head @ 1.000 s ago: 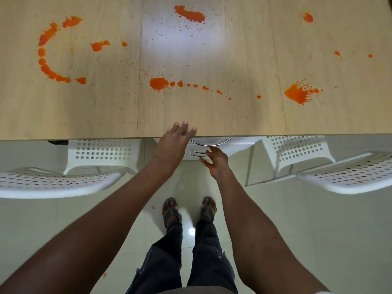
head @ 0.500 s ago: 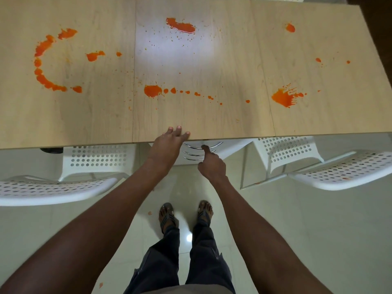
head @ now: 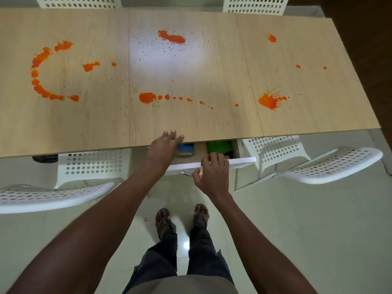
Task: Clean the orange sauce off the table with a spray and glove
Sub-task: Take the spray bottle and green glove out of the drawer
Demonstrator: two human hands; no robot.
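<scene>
Orange sauce marks the light wooden table (head: 191, 119): a curved trail (head: 39, 81) at the left, a blob (head: 171, 37) at the far middle, a dotted line starting at a blot (head: 147, 97), and a splat (head: 270, 100) at the right. Under the near edge a white drawer (head: 239, 162) stands pulled out. Inside it lie a blue thing (head: 186, 148) and a green thing (head: 219, 146), both partly hidden. My left hand (head: 164, 148) rests flat on the table edge. My right hand (head: 213, 174) grips the drawer front, its fingers curled over the top.
White perforated chairs stand under the table at the left (head: 53, 192) and right (head: 331, 164). Two more chair backs (head: 254, 5) show beyond the far edge. My feet in sandals (head: 163, 221) stand on the pale tiled floor.
My right hand has pulled the drawer out towards me, uncovering the blue and green things. The view has backed away and shows the far edge. My left hand stays on the edge.
</scene>
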